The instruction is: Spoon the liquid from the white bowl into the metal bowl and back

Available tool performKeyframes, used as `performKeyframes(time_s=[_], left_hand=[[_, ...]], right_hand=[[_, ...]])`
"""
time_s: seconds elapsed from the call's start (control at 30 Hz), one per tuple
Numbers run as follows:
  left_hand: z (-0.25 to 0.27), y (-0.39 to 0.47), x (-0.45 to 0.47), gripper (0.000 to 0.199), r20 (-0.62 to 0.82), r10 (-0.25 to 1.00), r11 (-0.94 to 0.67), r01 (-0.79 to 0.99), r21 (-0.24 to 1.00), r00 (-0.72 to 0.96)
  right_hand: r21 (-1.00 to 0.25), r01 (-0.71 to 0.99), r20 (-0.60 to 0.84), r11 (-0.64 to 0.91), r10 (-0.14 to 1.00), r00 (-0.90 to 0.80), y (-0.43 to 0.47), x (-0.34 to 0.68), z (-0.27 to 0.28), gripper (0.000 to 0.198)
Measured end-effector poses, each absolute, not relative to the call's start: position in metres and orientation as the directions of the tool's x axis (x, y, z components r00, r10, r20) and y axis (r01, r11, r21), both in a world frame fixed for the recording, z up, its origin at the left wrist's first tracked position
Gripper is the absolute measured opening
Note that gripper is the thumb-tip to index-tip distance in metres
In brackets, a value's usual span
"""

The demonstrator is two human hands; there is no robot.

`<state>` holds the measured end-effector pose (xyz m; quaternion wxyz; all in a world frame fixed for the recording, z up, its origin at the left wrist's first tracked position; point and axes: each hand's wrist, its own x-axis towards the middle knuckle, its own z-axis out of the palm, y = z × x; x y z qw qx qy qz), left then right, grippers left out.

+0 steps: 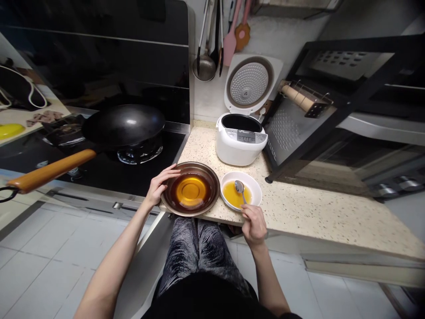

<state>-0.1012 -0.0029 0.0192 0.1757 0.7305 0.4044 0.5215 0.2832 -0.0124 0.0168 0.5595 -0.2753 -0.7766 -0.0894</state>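
Observation:
My left hand [160, 184] lies with fingers stretched over the left rim of a round metal pan [213, 177]. Clear amber liquid [191, 191] covers the bottom of that pan. To its right, close to the counter's front edge, is a white bowl [256, 188] with yellow liquid [232, 195] in it. My right hand [255, 223] is closed around the handle of a metal spoon [239, 187]. The spoon's head is over the yellow liquid inside the bowl; whether it touches the liquid I cannot tell.
A white rice cooker [241, 148] with its lid up stands behind the bowl. On the left, a black wok [124, 126] sits on the stove, its wooden handle [53, 170] sticking out. A black rack [318, 110] stands right. Utensils [206, 66] hang on the wall.

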Motion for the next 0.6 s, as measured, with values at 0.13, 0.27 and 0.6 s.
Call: performKeyframes(time_s=[0.13, 0.27, 0.6], left_hand=[[0.0188, -0.0023, -0.1016, 0.050, 0.627, 0.769, -0.616, 0.403, 0.677, 0.124], [0.0184, -0.0009, -0.1017, 0.051, 0.640, 0.757, -0.634, 0.390, 0.668, 0.134], [0.0203, -0.0019, -0.0993, 0.050, 0.639, 0.756, -0.632, 0.417, 0.653, 0.144]], right_hand=[[-0.166, 0.529, 0.917, 0.832, 0.328, -0.228, -0.0128, 0.2841, 0.0165, 0.033], [-0.163, 0.530, 0.904, 0.832, 0.341, -0.257, -0.0122, 0.2873, 0.0141, 0.033], [-0.243, 0.516, 0.917, 0.822, 0.369, -0.155, -0.0114, 0.2866, 0.0189, 0.030]])
